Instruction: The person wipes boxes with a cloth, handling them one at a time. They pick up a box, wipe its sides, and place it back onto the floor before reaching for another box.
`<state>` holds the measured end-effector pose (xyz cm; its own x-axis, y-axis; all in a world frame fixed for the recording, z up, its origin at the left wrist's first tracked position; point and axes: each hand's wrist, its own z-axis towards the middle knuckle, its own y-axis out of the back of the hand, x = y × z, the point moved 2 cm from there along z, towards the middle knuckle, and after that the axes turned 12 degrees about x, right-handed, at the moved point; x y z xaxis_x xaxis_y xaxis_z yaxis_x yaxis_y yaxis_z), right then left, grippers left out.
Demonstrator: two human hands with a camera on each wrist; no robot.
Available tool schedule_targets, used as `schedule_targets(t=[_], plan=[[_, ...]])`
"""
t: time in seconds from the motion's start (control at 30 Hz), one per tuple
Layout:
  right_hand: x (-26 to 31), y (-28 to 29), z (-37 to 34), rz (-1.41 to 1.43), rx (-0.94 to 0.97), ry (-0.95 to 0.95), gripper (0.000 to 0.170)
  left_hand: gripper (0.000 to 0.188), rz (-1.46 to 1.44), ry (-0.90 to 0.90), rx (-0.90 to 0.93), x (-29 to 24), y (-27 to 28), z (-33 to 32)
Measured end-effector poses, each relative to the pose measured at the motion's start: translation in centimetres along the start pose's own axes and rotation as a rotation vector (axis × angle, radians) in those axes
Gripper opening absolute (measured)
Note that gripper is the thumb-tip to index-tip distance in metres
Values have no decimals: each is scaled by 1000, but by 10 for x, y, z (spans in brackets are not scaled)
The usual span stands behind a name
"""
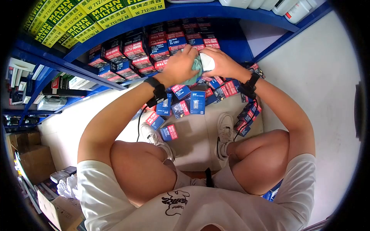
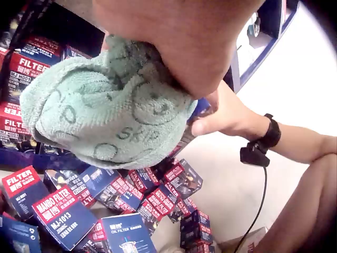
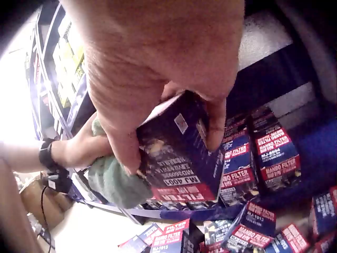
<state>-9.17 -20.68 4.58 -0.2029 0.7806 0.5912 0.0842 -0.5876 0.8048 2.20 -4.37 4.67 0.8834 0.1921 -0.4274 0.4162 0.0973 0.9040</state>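
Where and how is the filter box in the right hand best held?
Probably by two opposite faces, coming from the person's right: the filter box is flat-sided with straight edges, and the left hand holds the green cloth at its left, so the right seems freer.

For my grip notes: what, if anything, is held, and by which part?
Right hand: MJ 4001 filter box, by two opposite sides. Left hand: green towel, by its bunched part.
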Motion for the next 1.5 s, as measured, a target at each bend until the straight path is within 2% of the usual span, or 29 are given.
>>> schedule_targets(t=[0.23,0.33,0.43,0.63,0.73,0.87,0.93,1.07,1.13,1.17,1.27,1.43,1.5], plan=[[6,-6,0,-9,-27,-25,81,50,37,89,-39,4,5,-1],[-3,-5,3,77,9,-81,78,51,47,-10,48,-7,4,-3],[-2,0,0,57,-33,-37,80,52,16,-27,-25,-8,3,-3],[13,10,1,123,-46,-38,80,52,-8,94,-21,12,-4,-1],[2,2,1,91,-48,-26,81,51,-28,-5,-36,4,-5,-6],[-10,-1,1,67,5,-60,83,51,-64,-45,-22,-10,-2,-7],[-9,-1,-1,56,-68,25,78,51,-36,-34,-15,-8,-3,-6],[-6,7,-4,77,-81,15,78,50,-40,18,-50,13,0,0],[-11,12,-6,-150,-116,-27,77,50,-50,36,-25,22,4,-1],[-13,13,-7,-149,-115,-27,77,51,-58,57,3,27,6,-3],[-11,17,-8,134,-71,-226,82,51,-79,72,33,42,0,-12],[-19,3,-6,267,25,-253,83,52,-72,16,85,43,-4,-14],[-18,2,-5,326,50,-204,81,51,-85,-39,62,42,-2,-14]])
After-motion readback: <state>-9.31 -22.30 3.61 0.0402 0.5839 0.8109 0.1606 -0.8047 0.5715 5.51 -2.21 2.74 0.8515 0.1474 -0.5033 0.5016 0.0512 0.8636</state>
